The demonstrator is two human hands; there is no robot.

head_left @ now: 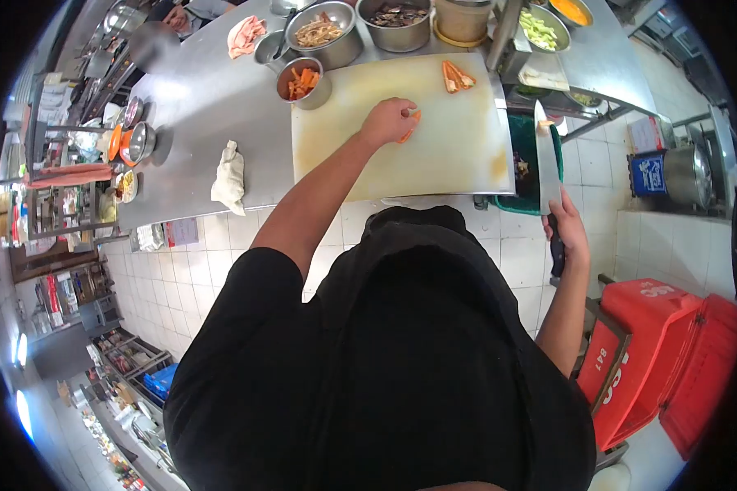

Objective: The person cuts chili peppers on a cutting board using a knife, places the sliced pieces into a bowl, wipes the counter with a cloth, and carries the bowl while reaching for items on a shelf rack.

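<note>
My left hand [387,123] is closed over the white cutting board [360,176], its fingers around a piece of orange bell pepper [413,126] that is mostly hidden. Out to the right, my right hand [571,225] grips a kitchen knife [548,168] by its black handle, blade pointing away from me. A small pale orange scrap [545,123] shows at the blade near the tip. The knife is above or beside a green bin [520,131] at the board's right edge. Another piece of orange pepper [457,78], pale inside, lies at the board's far right corner.
A metal pot [312,100] with orange cut pieces stands at the board's far left corner. Behind it are larger pots [336,51]. A white cloth [229,178] lies on the steel table [196,123]. Right of me is a red cooler box [643,352]. Another person [176,18] is across the table.
</note>
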